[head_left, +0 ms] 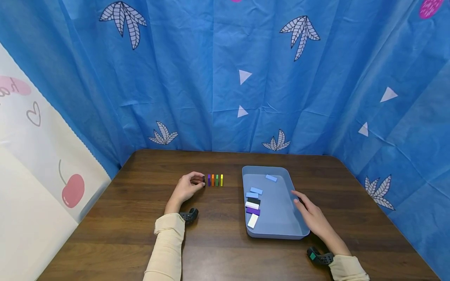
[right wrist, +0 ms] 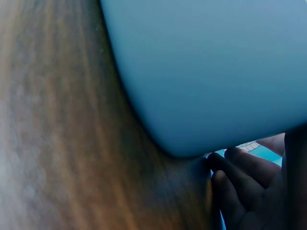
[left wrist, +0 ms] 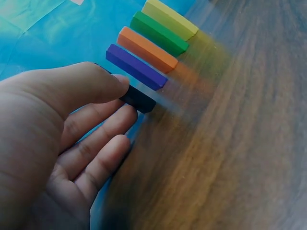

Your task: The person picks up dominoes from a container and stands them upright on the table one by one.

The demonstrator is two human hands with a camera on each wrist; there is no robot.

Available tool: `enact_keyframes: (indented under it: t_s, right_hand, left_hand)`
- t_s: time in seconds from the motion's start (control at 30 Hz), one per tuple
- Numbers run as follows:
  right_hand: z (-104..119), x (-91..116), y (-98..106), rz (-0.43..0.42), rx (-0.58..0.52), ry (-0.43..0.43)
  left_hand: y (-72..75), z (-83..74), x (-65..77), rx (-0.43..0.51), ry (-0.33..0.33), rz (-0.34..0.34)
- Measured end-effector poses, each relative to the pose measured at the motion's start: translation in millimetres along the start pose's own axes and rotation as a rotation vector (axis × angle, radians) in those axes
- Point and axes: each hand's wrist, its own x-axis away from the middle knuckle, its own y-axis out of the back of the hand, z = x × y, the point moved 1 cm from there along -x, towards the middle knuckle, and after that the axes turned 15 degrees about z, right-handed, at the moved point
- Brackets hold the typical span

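Note:
My left hand [head_left: 185, 188] pinches a black domino [left wrist: 139, 99] between thumb and fingers, holding it upright at the left end of a row. Beside it stand a purple domino [left wrist: 136, 67], an orange domino [left wrist: 147, 49], a green domino [left wrist: 159, 33] and a yellow domino [left wrist: 171, 19], with small gaps between them. My right hand [head_left: 314, 218] is at the right side of a blue-grey tray [head_left: 304, 229], its fingertips right at the rim and fingers loosely extended. In the right wrist view, the tray wall [right wrist: 206, 81] hides part of the fingers.
Inside the tray, several dominoes lie flat: light blue dominoes [head_left: 271, 178], a black domino [head_left: 254, 201], a purple domino [head_left: 253, 211] and white dominoes [head_left: 252, 221]. Blue curtains [head_left: 218, 78] hang behind the brown wooden table [head_left: 218, 249].

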Motion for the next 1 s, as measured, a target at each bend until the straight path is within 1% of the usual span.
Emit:
enact_keyframes:
  t_s: [0.2,0.43,0.7,1.0]
  right_hand:
    - [1.5,0.3,0.5,0.004,0.000,-0.012]
    - [3.8,-0.3,0.4,0.009,-0.007,-0.021]
    - [3.9,-0.6,-0.2,0.011,-0.013,-0.022]
    - [4.0,-0.1,0.3,0.016,-0.015,-0.020]
  left_hand:
    - [-0.8,1.0,-0.9,-0.005,0.023,0.002]
    - [-1.1,1.8,-2.3,-0.013,0.018,-0.010]
    - [-1.8,3.3,-4.6,-0.057,0.009,-0.020]
    - [-1.7,3.4,-5.0,-0.065,0.022,-0.016]
